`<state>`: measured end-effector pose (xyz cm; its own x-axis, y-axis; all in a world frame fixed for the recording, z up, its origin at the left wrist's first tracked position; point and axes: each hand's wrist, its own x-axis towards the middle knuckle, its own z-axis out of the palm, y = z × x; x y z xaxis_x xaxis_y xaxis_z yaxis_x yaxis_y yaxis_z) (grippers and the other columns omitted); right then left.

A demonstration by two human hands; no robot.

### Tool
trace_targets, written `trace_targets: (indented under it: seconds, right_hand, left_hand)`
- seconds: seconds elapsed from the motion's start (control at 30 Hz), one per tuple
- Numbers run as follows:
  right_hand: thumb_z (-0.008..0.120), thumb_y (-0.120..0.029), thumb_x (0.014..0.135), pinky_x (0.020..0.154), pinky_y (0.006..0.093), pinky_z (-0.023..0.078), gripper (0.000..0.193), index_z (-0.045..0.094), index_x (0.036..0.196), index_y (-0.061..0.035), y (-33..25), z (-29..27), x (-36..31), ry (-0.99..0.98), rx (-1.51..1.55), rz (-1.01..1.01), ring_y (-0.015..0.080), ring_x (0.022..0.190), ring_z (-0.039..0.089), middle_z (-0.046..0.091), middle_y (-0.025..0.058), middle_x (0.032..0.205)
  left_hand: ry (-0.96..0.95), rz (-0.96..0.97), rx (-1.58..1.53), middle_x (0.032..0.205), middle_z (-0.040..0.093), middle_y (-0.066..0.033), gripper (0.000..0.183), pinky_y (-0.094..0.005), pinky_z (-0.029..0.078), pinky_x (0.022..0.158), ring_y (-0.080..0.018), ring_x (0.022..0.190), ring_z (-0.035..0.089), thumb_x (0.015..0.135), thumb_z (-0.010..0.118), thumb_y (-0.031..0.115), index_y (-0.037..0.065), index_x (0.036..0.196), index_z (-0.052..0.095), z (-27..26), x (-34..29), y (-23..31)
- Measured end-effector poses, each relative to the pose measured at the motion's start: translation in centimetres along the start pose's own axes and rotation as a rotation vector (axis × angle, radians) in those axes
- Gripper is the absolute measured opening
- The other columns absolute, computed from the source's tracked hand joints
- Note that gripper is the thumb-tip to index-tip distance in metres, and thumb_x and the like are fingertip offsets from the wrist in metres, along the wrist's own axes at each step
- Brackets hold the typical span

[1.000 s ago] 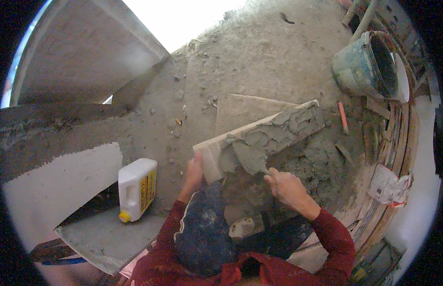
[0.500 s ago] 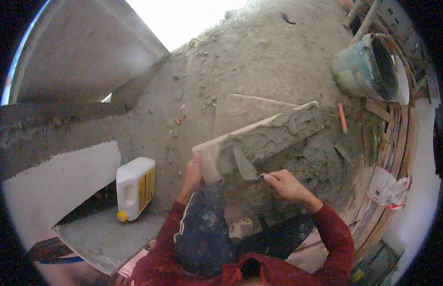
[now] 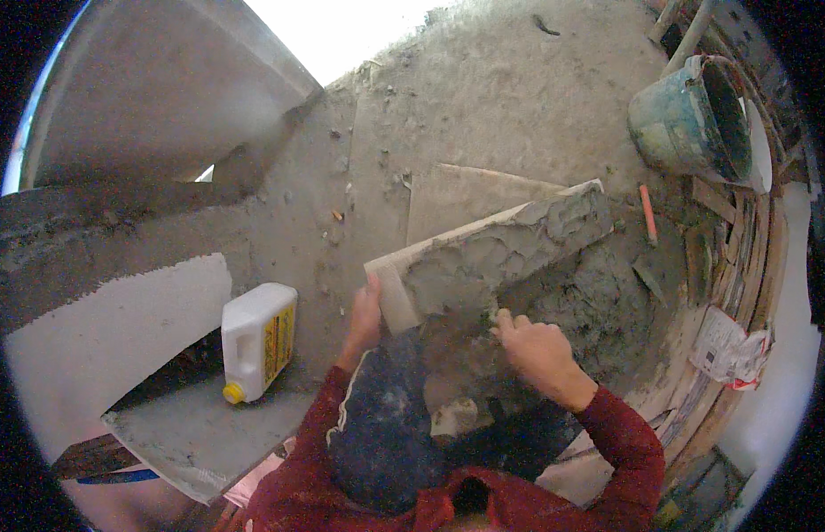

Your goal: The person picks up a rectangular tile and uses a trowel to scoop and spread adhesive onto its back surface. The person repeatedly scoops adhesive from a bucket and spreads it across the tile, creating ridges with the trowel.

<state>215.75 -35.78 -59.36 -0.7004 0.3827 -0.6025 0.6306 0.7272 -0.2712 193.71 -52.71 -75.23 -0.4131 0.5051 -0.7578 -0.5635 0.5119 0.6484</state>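
Note:
My left hand (image 3: 365,317) grips the near left end of a long pale tile strip (image 3: 396,298), which is tilted up toward the far right. A thick, uneven coat of wet grey mortar (image 3: 519,241) covers most of its face, leaving the left end bare. Just below the strip's lower edge, my right hand (image 3: 538,352) is closed round the handle of a small trowel. The trowel's blade is hard to make out here. A heap of wet mortar (image 3: 603,297) lies right of that hand, beyond the strip's lower edge.
Left of me, a white jug (image 3: 257,341) with a yellow cap stands on a grey slab (image 3: 195,439). A dirty bucket (image 3: 687,120) sits far right, with an orange stick (image 3: 648,215) nearer. Long boards (image 3: 736,284) and a crumpled packet (image 3: 730,348) line the right side.
My right hand has shifted slightly, and the trowel blade that lay flat against the coated strip no longer shows clearly. The strip stays in my left hand. The whole view has shifted a little.

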Motion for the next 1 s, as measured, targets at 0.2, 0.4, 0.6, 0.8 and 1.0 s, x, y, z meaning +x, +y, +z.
trace_targets:
  seconds: [0.2, 0.4, 0.6, 0.8, 1.0]
  right_hand:
    - [0.049, -0.027, 0.096, 0.048, 0.0402, 0.048, 0.027, 0.055, 0.083, -0.0038, 2.4, 4.9, -4.7, 0.267, 0.683, 0.201, 0.0318, 0.053, 0.060, 0.057, 0.0179, 0.068]
    - [0.048, -0.031, 0.097, 0.071, 0.0351, 0.047, 0.037, 0.061, 0.096, 0.0037, -1.3, 8.5, -4.9, -0.117, 1.197, 0.342, 0.0206, 0.074, 0.060, 0.065, 0.0160, 0.082]
    - [0.046, -0.032, 0.097, 0.068, 0.0363, 0.046, 0.040, 0.058, 0.089, 0.0052, -3.1, 5.1, -3.2, -0.114, 1.167, 0.200, 0.0237, 0.069, 0.057, 0.060, 0.0166, 0.074]
    - [0.044, -0.030, 0.097, 0.068, 0.0441, 0.047, 0.039, 0.058, 0.085, 0.0038, -2.6, 1.2, -2.5, -0.097, 0.909, 0.041, 0.0376, 0.073, 0.059, 0.060, 0.0217, 0.075]
    - [0.048, -0.031, 0.097, 0.063, 0.0482, 0.044, 0.036, 0.054, 0.086, 0.0026, -2.5, -0.3, -2.6, -0.206, 0.409, 0.077, 0.0432, 0.074, 0.059, 0.059, 0.0258, 0.077]
  left_hand:
    - [-0.025, -0.074, -0.118, 0.095, 0.065, -0.0076, 0.056, -0.0321, 0.051, 0.070, -0.0159, 0.078, 0.062, 0.099, 0.038, 0.047, -0.004, 0.107, 0.060, 1.0, -0.5, 1.9]
    - [-0.046, -0.065, -0.197, 0.096, 0.065, -0.0080, 0.053, -0.0344, 0.052, 0.073, -0.0185, 0.082, 0.064, 0.099, 0.039, 0.046, -0.003, 0.110, 0.057, 1.7, -1.9, 5.0]
    - [-0.051, -0.090, -0.134, 0.096, 0.064, -0.0084, 0.052, -0.0352, 0.054, 0.072, -0.0185, 0.084, 0.064, 0.099, 0.039, 0.048, 0.000, 0.109, 0.057, 1.0, -1.6, 5.7]
    - [-0.068, -0.030, -0.058, 0.100, 0.064, -0.0095, 0.053, -0.0350, 0.054, 0.074, -0.0193, 0.088, 0.064, 0.099, 0.039, 0.048, 0.000, 0.113, 0.056, 2.4, -3.0, 7.7]
    - [-0.096, -0.062, -0.231, 0.107, 0.063, -0.0109, 0.053, -0.0358, 0.053, 0.078, -0.0207, 0.094, 0.064, 0.100, 0.037, 0.044, -0.002, 0.118, 0.054, 2.0, -2.8, 6.8]
